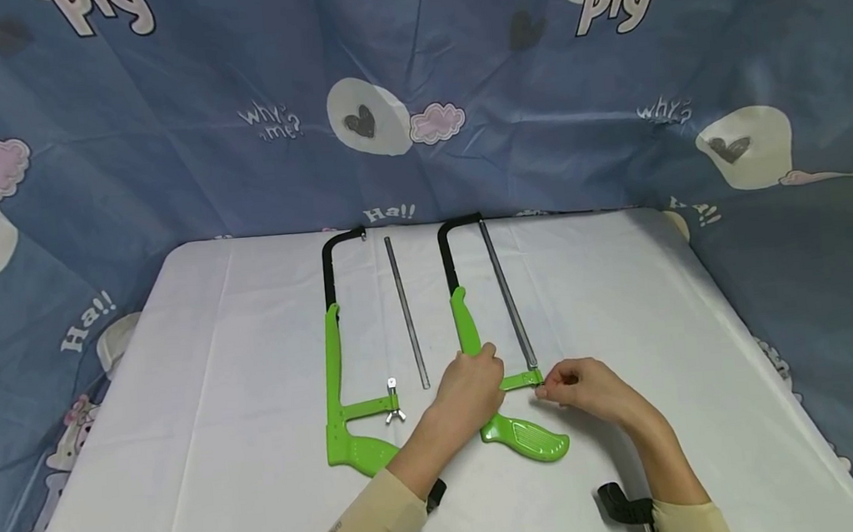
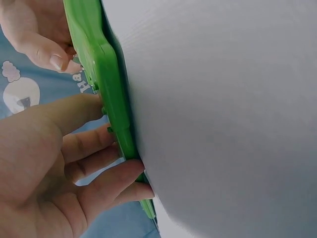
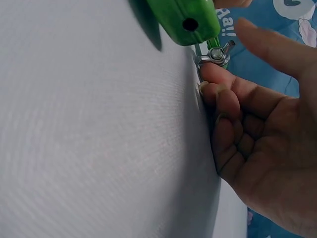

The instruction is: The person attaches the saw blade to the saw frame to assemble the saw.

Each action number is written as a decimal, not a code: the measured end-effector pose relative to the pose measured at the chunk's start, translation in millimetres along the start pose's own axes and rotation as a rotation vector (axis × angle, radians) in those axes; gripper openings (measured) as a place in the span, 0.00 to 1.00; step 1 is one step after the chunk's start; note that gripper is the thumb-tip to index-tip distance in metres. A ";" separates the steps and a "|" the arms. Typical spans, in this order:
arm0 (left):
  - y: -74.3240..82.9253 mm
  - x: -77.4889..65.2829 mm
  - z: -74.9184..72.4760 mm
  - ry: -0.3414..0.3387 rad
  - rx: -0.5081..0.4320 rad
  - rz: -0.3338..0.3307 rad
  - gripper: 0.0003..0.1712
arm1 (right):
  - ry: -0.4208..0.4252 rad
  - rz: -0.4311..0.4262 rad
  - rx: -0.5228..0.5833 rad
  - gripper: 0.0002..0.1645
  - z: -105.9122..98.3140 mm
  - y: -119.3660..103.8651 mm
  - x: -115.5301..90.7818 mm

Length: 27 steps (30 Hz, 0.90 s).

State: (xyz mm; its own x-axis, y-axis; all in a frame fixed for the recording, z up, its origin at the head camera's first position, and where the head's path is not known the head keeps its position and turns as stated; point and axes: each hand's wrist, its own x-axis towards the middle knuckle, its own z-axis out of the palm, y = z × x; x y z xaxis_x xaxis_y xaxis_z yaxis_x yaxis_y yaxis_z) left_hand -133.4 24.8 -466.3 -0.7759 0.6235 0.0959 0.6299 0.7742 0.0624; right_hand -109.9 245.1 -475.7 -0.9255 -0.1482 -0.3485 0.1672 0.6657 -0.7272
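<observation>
A green and black hacksaw [image 1: 464,321] lies on the white table, its grey blade [image 1: 507,293] running from the black front bow to the green rear arm. My left hand [image 1: 469,388] grips its green frame [image 2: 111,89] with thumb and fingers. At the rear arm, my right hand [image 1: 590,387] is by the metal wing nut [image 3: 216,53]. The index finger [image 3: 218,74] touches the nut from below, while the thumb [image 3: 267,47] stands apart from it. The other fingers are loosely bent. The green handle [image 1: 526,438] rests near both hands.
A second green hacksaw [image 1: 333,373] lies to the left, with a wing nut [image 1: 395,415] on its rear arm and its handle end partly hidden by my left arm. A loose blade [image 1: 408,313] lies between the saws. A patterned blue cloth [image 1: 502,85] hangs behind the table.
</observation>
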 end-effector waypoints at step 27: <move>-0.7 -1.6 1.6 0.030 -0.012 0.016 0.12 | 0.012 -0.091 0.077 0.03 -1.1 1.0 -2.0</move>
State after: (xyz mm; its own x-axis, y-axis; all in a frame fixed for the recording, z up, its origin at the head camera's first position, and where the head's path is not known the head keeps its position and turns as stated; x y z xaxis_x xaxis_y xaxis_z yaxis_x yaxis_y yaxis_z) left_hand -132.7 23.4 -468.1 -0.7644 0.6322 0.1267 0.6428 0.7627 0.0721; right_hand -108.2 247.0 -475.1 -0.9419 -0.1964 -0.2725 0.1078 0.5916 -0.7990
